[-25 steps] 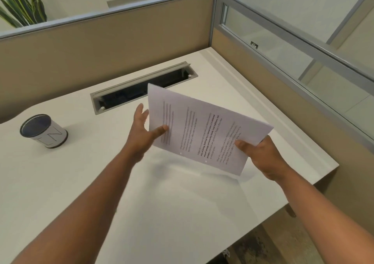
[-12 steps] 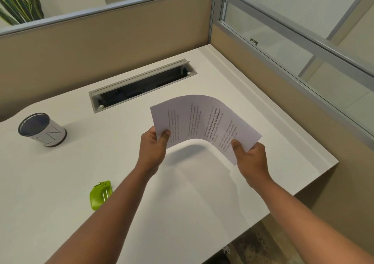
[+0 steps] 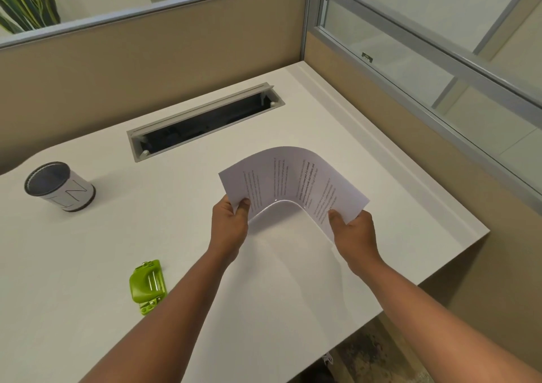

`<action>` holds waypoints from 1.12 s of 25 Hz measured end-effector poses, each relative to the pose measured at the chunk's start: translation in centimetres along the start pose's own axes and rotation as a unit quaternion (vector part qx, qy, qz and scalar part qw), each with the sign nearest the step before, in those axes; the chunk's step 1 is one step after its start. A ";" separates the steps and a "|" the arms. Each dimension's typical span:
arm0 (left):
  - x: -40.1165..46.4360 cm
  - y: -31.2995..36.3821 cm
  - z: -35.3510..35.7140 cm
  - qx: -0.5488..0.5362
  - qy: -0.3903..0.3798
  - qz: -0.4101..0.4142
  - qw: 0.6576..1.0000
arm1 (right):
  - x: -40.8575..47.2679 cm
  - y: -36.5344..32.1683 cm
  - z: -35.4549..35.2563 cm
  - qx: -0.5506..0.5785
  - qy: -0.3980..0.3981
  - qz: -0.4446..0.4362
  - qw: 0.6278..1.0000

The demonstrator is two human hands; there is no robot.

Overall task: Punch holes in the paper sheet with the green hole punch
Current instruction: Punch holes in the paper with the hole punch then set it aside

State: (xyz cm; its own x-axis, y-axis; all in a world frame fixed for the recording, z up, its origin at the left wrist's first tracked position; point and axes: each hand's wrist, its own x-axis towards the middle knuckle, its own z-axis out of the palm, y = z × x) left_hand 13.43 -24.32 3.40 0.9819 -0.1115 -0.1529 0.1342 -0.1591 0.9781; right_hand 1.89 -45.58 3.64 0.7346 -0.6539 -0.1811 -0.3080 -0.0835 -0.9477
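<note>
A printed paper sheet [image 3: 293, 180] arches upward above the white desk [image 3: 88, 250], bent into a curve. My left hand [image 3: 230, 224] pinches its near left corner and my right hand [image 3: 353, 231] pinches its near right corner. Two small punched holes show near the sheet's near edge. The green hole punch [image 3: 148, 286] lies flat on the desk to the lower left, beside my left forearm, with neither hand on it.
A white cup with a dark rim [image 3: 58, 187] stands at the left of the desk. An open cable slot [image 3: 205, 121] runs across the back. Beige partition walls [image 3: 146, 45] close the back and right; the desk edge drops off at the lower right.
The sheet went from flat and raised to bowed into an arch and lower over the desk. My hands came closer together. The view tipped down, bringing the green punch into sight.
</note>
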 end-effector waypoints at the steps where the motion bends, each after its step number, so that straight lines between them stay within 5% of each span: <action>1: 0.0 -0.2 0.0 0.003 -0.002 -0.005 1.000 | 0.0 0.1 0.0 0.001 -0.006 0.006 1.000; 9: 2.7 2.8 0.1 0.123 -0.034 0.085 0.988 | 1.8 -1.3 -2.7 0.060 0.000 0.034 0.998; 19: 12.7 11.0 9.1 0.400 -0.222 0.117 0.881 | 8.6 -0.7 -10.8 0.156 0.037 0.069 0.985; 23: 15.9 9.6 12.9 0.463 -0.243 0.115 0.844 | 10.3 1.4 -11.8 0.079 0.051 0.125 0.988; 28: 18.0 6.5 16.4 0.460 -0.222 0.118 0.852 | 12.1 4.2 -11.9 -0.005 0.042 0.140 0.989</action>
State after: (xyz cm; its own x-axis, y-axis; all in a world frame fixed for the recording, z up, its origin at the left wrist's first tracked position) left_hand 29.80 -43.50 4.68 0.7926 -0.5744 -0.2045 -0.4223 -0.7591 0.4955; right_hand 2.31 -62.85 0.62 0.5663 -0.7132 -0.4131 -0.4987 0.1025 -0.8607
